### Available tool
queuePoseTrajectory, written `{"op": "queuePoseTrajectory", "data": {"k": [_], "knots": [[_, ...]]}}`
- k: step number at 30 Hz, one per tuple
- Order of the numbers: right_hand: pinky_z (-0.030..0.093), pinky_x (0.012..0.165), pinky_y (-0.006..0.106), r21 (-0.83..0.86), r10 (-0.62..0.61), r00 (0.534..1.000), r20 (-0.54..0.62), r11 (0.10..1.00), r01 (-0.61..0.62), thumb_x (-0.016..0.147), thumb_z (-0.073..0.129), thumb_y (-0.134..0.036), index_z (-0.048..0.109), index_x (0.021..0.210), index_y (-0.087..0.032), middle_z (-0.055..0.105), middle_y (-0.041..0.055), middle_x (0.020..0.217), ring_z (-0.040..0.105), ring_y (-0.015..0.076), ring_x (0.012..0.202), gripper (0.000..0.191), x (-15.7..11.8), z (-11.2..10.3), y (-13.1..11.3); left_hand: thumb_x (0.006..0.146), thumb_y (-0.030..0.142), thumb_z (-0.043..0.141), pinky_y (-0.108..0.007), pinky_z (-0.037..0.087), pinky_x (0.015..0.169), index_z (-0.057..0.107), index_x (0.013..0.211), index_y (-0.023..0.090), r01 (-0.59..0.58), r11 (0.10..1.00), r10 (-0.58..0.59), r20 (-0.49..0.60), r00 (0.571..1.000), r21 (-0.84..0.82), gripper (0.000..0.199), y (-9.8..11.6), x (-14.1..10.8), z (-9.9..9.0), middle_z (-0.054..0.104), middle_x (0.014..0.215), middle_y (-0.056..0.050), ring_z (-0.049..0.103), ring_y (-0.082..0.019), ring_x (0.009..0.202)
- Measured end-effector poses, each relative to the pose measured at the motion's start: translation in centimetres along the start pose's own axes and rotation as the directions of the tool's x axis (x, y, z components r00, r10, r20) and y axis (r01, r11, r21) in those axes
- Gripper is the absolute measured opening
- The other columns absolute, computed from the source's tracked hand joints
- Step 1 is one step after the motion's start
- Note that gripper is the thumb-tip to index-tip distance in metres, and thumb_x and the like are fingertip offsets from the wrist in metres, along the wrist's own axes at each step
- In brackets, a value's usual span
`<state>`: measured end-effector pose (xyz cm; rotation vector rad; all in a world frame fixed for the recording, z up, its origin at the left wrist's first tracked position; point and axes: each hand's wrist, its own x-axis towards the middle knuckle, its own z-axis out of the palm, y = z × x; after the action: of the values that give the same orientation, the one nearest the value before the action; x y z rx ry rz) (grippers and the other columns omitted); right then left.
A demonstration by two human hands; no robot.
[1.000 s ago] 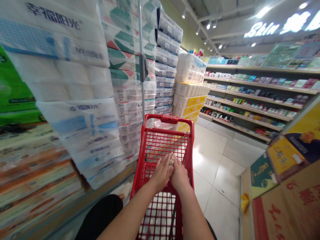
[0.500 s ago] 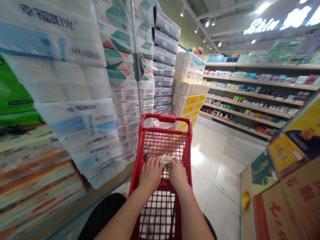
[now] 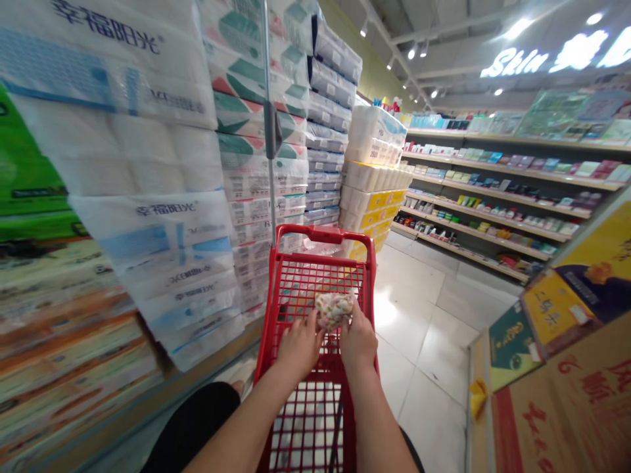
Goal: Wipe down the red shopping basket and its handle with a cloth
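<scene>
A small pale cloth-like bundle with a multicoloured pattern is stretched between my hands, above the red shopping cart. My left hand pinches its lower left side. At its right edge, my right hand grips it with thumb and fingers. Both hands are over the grid of the cart's basket, and whether they touch the grid cannot be told. Floor tiles show through the mesh below my wrists.
Tall stacks of wrapped paper rolls line the left, with a metal pole in front. Shelves of small goods stand behind on the right. Cardboard boxes are at the near right, beside the tiled floor.
The bundle was crumpled between my fingers and now shows wider and more spread out. My hands have moved slightly apart, and the view has shifted a little.
</scene>
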<state>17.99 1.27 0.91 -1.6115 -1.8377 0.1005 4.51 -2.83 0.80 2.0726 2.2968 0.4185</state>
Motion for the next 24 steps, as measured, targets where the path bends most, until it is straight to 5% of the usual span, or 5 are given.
{"op": "queuePoseTrajectory", "data": {"k": [5, 10, 13, 18, 24], "knots": [[0.039, 0.099, 0.04, 0.056, -0.198, 0.966, -0.165, 0.976, 0.209, 0.081, 0.04, -0.009, 0.039, 0.141, -0.022, 0.049, 0.0092, 0.138, 0.045, 0.0239, 0.121, 0.061, 0.0, 0.7, -0.2, 0.096, 0.04, 0.025, -0.042, 0.048, 0.081, 0.045, 0.13, 0.018, 0.018, 0.999, -0.022, 0.11, 0.994, 0.03, 0.046, 0.1, 0.6, -1.0, 0.064, 0.112, -0.015, 0.058, -0.028, 0.106], [0.03, 0.108, 0.044, 0.116, -0.436, 0.888, 0.143, 0.899, 0.423, 0.076, 0.047, -0.01, 0.035, 0.144, -0.022, 0.039, 0.0052, 0.147, 0.028, 0.0248, 0.137, 0.069, -1.0, 2.1, -1.4, 0.095, 0.027, 0.022, -0.037, 0.049, 0.08, 0.049, 0.125, 0.02, 0.025, 0.999, -0.028, 0.086, 0.996, 0.035, 0.041, -0.5, 1.2, -0.9, 0.062, 0.117, -0.015, 0.059, -0.025, 0.104], [0.027, 0.109, 0.047, 0.089, -0.408, 0.892, 0.194, 0.913, 0.398, 0.082, 0.051, -0.021, 0.034, 0.145, -0.025, 0.035, 0.0046, 0.149, 0.024, 0.0266, 0.139, 0.065, -1.2, 2.6, -2.0, 0.096, 0.031, 0.021, -0.035, 0.049, 0.077, 0.045, 0.126, 0.019, 0.047, 0.999, -0.048, 0.066, 0.997, 0.02, 0.041, -1.0, 1.2, -0.7, 0.061, 0.115, -0.015, 0.061, -0.024, 0.101], [0.037, 0.103, 0.039, 0.157, -0.34, 0.939, 0.058, 0.932, 0.328, 0.084, 0.042, -0.011, 0.055, 0.129, -0.029, 0.051, 0.0033, 0.136, 0.039, 0.0198, 0.13, 0.05, -0.1, 3.2, -1.3, 0.096, 0.035, 0.019, -0.036, 0.05, 0.073, 0.044, 0.125, 0.02, 0.113, 0.994, -0.113, 0.069, 0.991, 0.0, 0.041, -1.3, 1.2, -0.6, 0.065, 0.099, -0.012, 0.065, -0.023, 0.088], [0.037, 0.103, 0.037, 0.188, -0.22, 0.971, -0.097, 0.954, 0.235, 0.083, 0.037, -0.011, 0.056, 0.128, -0.022, 0.052, 0.0069, 0.134, 0.044, 0.0194, 0.123, 0.05, 0.4, 3.2, 0.2, 0.096, 0.032, 0.024, -0.035, 0.049, 0.078, 0.059, 0.104, 0.022, -0.041, 0.999, 0.042, 0.024, 0.999, -0.019, 0.038, -1.3, 1.1, -0.2, 0.066, 0.1, -0.01, 0.057, -0.024, 0.102]]}}
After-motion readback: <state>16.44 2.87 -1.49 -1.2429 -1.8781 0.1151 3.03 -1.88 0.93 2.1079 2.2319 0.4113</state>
